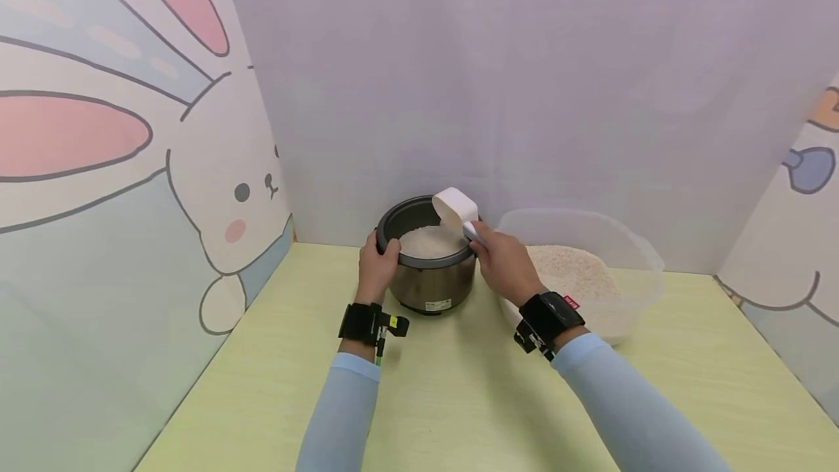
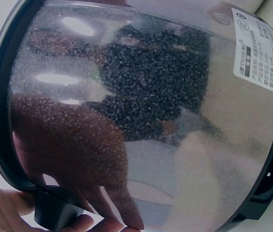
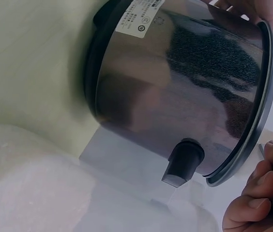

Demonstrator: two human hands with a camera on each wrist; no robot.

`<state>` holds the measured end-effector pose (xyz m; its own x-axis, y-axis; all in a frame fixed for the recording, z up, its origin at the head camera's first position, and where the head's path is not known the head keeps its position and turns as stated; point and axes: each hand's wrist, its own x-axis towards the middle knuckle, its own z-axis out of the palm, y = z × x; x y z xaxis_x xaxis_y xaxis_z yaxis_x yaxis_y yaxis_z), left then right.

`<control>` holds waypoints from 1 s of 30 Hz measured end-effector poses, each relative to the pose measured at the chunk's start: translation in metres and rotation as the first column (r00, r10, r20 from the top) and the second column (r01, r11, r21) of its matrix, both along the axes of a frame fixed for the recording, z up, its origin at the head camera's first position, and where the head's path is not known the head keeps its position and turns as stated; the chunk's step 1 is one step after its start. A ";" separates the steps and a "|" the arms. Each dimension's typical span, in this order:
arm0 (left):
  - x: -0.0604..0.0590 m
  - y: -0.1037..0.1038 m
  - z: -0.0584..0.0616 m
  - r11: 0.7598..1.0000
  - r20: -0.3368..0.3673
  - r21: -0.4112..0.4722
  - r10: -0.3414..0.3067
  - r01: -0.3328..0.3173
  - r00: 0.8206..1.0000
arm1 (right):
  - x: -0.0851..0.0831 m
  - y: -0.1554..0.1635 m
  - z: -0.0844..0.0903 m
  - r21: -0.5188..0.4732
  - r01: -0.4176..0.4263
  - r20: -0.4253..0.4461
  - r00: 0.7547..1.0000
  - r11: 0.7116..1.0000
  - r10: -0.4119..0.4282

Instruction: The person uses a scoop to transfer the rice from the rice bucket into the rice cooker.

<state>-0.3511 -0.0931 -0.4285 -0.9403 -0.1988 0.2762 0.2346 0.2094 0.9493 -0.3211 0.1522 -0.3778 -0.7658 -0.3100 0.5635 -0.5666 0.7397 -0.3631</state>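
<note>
A rice cooker (image 1: 429,284) without a lid stands on the table, white rice (image 1: 427,242) lying in its dark inner pot. My left hand (image 1: 378,268) grips its left side, thumb over the rim and fingers about the black side handle (image 2: 54,210). In my right hand (image 1: 507,268) is the handle of a white scoop (image 1: 457,207), tipped above the pot with its mouth toward the left. The right wrist view shows the curled fingers (image 3: 255,205) of that hand beside the cooker's rim, and the other black side handle (image 3: 185,162).
Right of the cooker, a translucent plastic bin (image 1: 639,250) holds a heap of pale rice (image 1: 566,268), partly behind my right wrist. The pale yellow table (image 1: 426,399) meets a plain curtain (image 1: 367,93) at the back. Rabbit-printed panels (image 1: 223,231) flank both sides.
</note>
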 end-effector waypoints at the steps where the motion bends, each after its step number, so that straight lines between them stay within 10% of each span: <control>1: 0.000 0.000 0.000 1.000 -0.001 0.000 0.001 -0.001 1.000 | 0.000 0.000 0.000 0.010 0.000 -0.001 1.000 1.000 0.000; 30: -0.001 -0.002 -0.001 1.000 0.006 0.002 0.003 -0.003 1.000 | 0.004 -0.001 -0.009 0.149 0.018 -0.084 0.996 0.989 -0.006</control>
